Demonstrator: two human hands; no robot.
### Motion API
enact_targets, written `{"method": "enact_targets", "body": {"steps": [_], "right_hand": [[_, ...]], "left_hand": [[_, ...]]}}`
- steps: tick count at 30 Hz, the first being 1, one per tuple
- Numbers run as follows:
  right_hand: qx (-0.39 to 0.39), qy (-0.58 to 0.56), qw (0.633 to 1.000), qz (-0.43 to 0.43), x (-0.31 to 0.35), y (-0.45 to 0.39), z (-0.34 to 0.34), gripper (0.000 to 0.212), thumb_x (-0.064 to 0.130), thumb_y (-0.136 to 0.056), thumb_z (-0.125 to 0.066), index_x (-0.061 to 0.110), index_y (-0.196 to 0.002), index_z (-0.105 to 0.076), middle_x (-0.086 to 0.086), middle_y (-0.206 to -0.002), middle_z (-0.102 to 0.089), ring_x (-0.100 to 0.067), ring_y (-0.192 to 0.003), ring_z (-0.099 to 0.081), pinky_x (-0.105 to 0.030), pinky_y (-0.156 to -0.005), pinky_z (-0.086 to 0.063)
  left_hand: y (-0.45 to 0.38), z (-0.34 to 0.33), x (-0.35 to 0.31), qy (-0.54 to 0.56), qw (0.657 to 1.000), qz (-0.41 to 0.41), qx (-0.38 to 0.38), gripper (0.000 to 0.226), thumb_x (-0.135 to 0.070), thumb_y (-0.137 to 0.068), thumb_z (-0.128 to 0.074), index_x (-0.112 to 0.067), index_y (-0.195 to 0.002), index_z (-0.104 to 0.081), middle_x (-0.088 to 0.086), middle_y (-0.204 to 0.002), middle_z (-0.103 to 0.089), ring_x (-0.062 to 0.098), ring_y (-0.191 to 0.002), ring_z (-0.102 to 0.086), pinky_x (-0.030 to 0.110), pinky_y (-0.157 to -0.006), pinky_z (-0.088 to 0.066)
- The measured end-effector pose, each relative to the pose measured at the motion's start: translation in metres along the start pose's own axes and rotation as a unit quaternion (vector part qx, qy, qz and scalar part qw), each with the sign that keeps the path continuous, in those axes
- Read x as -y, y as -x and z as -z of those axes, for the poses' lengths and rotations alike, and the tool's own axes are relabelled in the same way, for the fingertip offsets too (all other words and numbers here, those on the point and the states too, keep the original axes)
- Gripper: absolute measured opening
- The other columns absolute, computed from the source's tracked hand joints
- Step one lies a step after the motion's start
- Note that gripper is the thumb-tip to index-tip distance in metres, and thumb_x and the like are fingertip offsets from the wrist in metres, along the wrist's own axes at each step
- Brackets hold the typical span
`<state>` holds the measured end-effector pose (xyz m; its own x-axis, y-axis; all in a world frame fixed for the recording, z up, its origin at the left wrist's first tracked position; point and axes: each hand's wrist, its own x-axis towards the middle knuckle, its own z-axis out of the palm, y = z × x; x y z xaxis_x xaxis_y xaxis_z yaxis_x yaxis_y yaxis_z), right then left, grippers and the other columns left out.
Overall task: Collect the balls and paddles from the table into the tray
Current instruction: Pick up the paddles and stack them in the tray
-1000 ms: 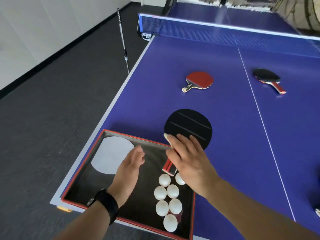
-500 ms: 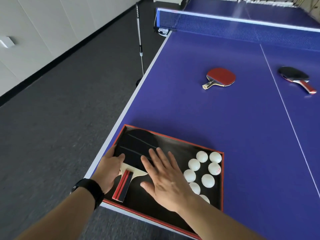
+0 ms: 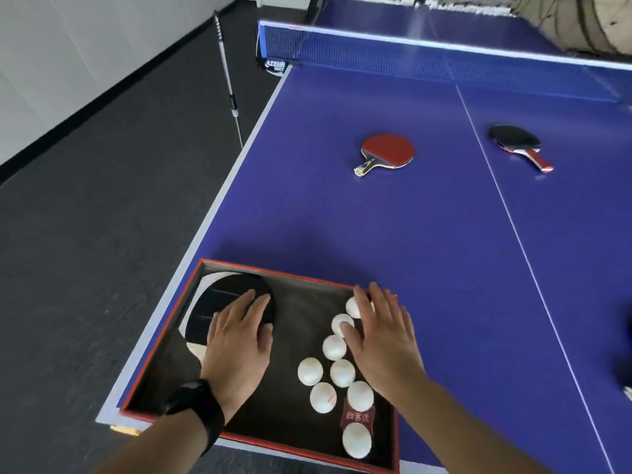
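Lower centre: tray (image 3: 263, 443) at table corner. Left hand (image 3: 237, 340) flat, fingers spread, pressing black paddle (image 3: 222, 304) inside. Right hand (image 3: 381, 340) flat, splayed over white balls (image 3: 337, 374), gripping nothing. Risk: lifting carelessly scatters balls over rim. Farther up: red paddle (image 3: 388, 150), black-and-red paddle (image 3: 516, 140) uncollected.

8 balls (image 3: 310, 371) + 1 paddle (image 3: 229, 302) in tray (image 3: 294, 449); 2 paddles (image 3: 388, 150) on table (image 3: 342, 227).
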<state>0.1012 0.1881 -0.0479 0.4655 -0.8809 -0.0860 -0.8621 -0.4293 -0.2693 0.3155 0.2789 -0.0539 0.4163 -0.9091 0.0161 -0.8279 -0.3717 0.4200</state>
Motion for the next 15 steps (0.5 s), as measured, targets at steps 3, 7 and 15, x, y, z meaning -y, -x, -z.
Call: {"method": "enact_targets", "body": {"steps": [3,7,15], "right_hand": [[-0.022,-0.051,0.989,-0.139,-0.068,0.007,0.027,0.065,0.054,-0.098,-0.031,0.026,-0.153,-0.012,-0.003,-0.163,-0.011,-0.024,-0.149,-0.008,-0.043,-0.121,-0.014],[-0.047,-0.083,0.963,-0.252,-0.168,0.03,0.062,0.057,0.04,-0.096,-0.045,0.021,-0.148,-0.03,-0.004,-0.154,-0.031,-0.029,-0.137,-0.033,-0.043,-0.11,-0.034],[-0.132,-0.091,0.906,-0.391,-0.346,0.094,0.12,0.05,0.034,-0.096,-0.047,0.016,-0.142,-0.039,-0.008,-0.147,-0.04,-0.035,-0.13,-0.037,-0.047,-0.104,-0.037]], "left_hand": [[-0.009,-0.012,-0.059,0.017,0.998,-0.065,-0.009,0.051,-0.027,-0.091,-0.052,-0.028,-0.14,-0.039,-0.001,-0.145,-0.046,0.02,-0.133,-0.042,0.05,-0.111,-0.031],[-0.017,-0.038,-0.152,0.062,0.985,-0.161,0.015,0.04,-0.027,-0.091,-0.047,-0.026,-0.131,-0.047,-0.003,-0.13,-0.058,0.022,-0.118,-0.053,0.039,-0.104,-0.034],[-0.014,-0.122,-0.335,0.03,0.963,-0.255,0.086,0.054,-0.046,-0.096,-0.036,-0.028,-0.146,-0.026,0.003,-0.153,-0.034,0.022,-0.141,-0.03,0.056,-0.117,-0.014]]}}
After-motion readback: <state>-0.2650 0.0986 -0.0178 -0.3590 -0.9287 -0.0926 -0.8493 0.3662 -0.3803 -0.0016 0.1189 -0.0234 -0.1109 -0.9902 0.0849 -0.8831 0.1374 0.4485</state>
